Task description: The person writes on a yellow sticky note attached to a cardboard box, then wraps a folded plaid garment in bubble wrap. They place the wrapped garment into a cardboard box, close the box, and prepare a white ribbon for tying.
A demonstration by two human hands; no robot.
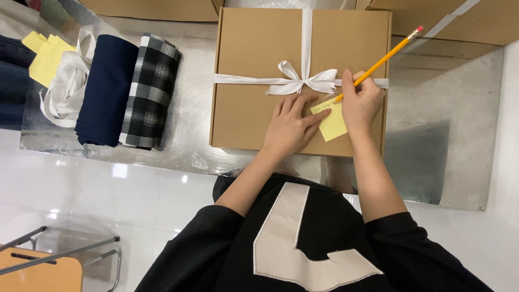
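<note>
The left hand [292, 127] lies flat, fingers spread, pinning a yellow sticky note [331, 123] to the lid of a brown cardboard box [254, 48]. The right hand [359, 103] is closed around a yellow pencil [381, 62], its tip on the note's upper edge. The box sits near the metal tabletop's [194, 108] front edge, tied with a white ribbon [303, 81]. Toward the left edge lie a plaid cloth [151, 89], a navy cloth [105, 89], loose ribbon [67, 86] and yellow notes [46, 57].

Folded navy cloth [105, 89], plaid cloth [150, 92]
</note>
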